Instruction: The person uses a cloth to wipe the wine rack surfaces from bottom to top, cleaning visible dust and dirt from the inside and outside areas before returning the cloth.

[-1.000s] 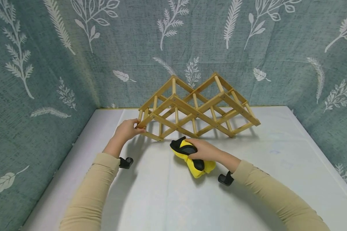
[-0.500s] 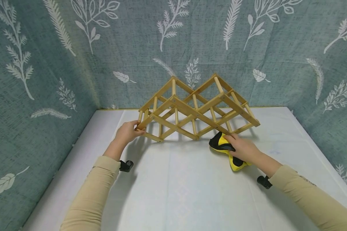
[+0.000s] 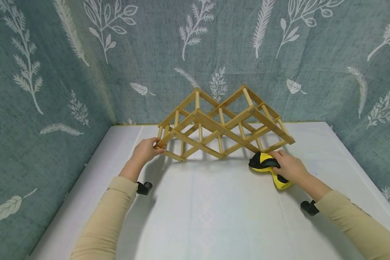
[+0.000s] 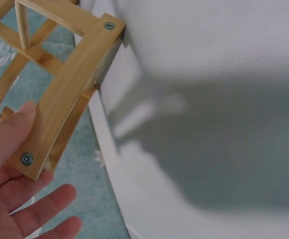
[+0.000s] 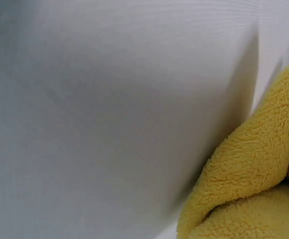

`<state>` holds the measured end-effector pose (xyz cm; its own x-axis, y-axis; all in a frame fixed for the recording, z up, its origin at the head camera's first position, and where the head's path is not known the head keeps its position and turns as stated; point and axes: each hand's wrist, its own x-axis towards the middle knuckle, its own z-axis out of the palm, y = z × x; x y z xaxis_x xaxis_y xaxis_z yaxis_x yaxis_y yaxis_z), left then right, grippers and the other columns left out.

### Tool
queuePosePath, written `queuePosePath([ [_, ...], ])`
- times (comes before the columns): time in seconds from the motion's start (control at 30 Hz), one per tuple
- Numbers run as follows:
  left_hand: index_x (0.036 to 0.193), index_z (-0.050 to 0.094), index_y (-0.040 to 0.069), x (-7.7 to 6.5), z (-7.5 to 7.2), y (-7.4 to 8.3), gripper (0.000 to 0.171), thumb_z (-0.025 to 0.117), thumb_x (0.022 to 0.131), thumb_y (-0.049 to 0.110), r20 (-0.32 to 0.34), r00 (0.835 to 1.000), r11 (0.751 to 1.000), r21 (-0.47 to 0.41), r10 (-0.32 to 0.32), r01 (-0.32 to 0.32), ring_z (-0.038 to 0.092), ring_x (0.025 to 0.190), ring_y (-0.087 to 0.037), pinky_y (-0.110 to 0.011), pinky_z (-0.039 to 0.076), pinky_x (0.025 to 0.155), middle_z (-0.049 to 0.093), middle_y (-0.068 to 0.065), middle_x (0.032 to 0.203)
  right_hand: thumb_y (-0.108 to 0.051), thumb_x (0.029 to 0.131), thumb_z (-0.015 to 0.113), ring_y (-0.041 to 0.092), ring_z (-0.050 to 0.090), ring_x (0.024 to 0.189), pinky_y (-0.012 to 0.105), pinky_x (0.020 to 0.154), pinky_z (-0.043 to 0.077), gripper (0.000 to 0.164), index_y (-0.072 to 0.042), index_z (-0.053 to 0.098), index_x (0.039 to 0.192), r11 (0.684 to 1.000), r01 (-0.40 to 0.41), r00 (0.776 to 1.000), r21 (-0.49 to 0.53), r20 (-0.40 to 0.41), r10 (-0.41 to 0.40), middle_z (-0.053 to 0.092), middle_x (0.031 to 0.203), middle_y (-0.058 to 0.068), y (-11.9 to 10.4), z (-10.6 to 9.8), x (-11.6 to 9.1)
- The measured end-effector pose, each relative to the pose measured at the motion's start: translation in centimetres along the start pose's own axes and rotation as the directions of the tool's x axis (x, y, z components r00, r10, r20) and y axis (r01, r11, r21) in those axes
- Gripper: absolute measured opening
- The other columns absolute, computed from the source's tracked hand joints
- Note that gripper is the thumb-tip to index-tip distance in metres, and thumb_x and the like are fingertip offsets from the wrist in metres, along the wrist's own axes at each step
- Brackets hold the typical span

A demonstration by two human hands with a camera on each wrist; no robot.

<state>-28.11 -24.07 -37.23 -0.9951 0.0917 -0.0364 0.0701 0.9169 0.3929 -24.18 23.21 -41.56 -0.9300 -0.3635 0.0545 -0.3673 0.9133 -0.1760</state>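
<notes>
Head view: fleecy yellow-and-black item (image 3: 261, 164) just in front of the wooden rack (image 3: 212, 122), near its right end; contact with rack unclear. Right hand (image 3: 290, 165) grips it from the right. Left hand (image 3: 146, 150) pinches rack's left end. Rack's long axis runs left-right; dowels (image 3: 200, 132) and surface (image 3: 211, 209) show through its open lattice.

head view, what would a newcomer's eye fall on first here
The zigzag wooden rack likely catches the eye first, spanning the back of the white table, its left end in the left hand. Next would come the bright yellow and black bundle in the right hand, near the rack's right end.
</notes>
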Motion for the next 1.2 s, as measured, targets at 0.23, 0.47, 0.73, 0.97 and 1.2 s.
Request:
queuePosePath([
  [0.23, 0.13, 0.051, 0.004, -0.2, 0.0, -0.1, 0.053, 0.065, 0.085, 0.028, 0.001, 1.0, 1.0, 0.019, -0.006, 0.006, 0.056, 0.103, -0.037, -0.048, 0.045, 0.083, 0.061, -0.02, 0.114, -0.014, 0.083, 0.065, 0.041, 0.058, 0.083, 0.047, 0.058, 0.049, 0.051, 0.004, 0.045, 0.126, 0.996, -0.088, 0.995, -0.009, -0.056, 0.087, 0.049, 0.113, 0.03, 1.5, -0.9, -0.6],
  [0.47, 0.127, 0.053, 0.003, -0.4, -0.2, -0.2, 0.049, 0.065, 0.085, 0.027, -0.009, 1.0, 1.0, 0.023, 0.015, -0.015, 0.059, 0.095, -0.036, -0.046, 0.046, 0.076, 0.063, -0.02, 0.109, -0.013, 0.083, 0.064, 0.044, 0.055, 0.088, 0.053, 0.062, 0.047, 0.05, 0.003, 0.044, 0.126, 0.989, -0.144, 0.967, 0.03, -0.207, 0.147, 0.046, 0.113, 0.03, 3.1, -2.5, -1.9],
  [0.73, 0.127, 0.053, 0.003, -0.3, 0.0, 0.0, 0.049, 0.065, 0.085, 0.027, -0.014, 1.0, 1.0, 0.003, 0.015, -0.015, 0.058, 0.096, -0.036, -0.046, 0.046, 0.078, 0.063, -0.02, 0.11, -0.011, 0.081, 0.066, 0.044, 0.054, 0.085, 0.054, 0.058, 0.045, 0.049, 0.002, 0.045, 0.124, 0.986, -0.162, 0.939, 0.049, -0.298, 0.169, 0.046, 0.112, 0.029, 4.3, -3.4, -4.2],
  [0.97, 0.128, 0.052, 0.003, -0.3, 0.1, -0.2, 0.051, 0.065, 0.085, 0.028, -0.019, 1.0, 1.0, 0.001, 0.02, -0.02, 0.057, 0.1, -0.037, -0.047, 0.045, 0.081, 0.062, -0.02, 0.111, -0.006, 0.078, 0.07, 0.043, 0.054, 0.08, 0.051, 0.054, 0.045, 0.052, 0.001, 0.045, 0.123, 0.994, -0.092, 0.932, 0.055, -0.346, 0.105, 0.047, 0.11, 0.029, 4.1, -2.9, -5.5],
  [1.2, 0.127, 0.053, 0.002, -0.1, 0.2, -0.2, 0.05, 0.065, 0.085, 0.027, -0.016, 1.0, 1.0, 0.0, 0.023, -0.023, 0.057, 0.102, -0.038, -0.048, 0.045, 0.083, 0.062, -0.02, 0.111, -0.009, 0.081, 0.066, 0.042, 0.058, 0.08, 0.05, 0.056, 0.048, 0.051, -0.005, 0.044, 0.126, 0.998, 0.017, 0.968, 0.056, -0.249, -0.002, 0.05, 0.111, 0.027, 2.9, -1.5, -3.8],
])
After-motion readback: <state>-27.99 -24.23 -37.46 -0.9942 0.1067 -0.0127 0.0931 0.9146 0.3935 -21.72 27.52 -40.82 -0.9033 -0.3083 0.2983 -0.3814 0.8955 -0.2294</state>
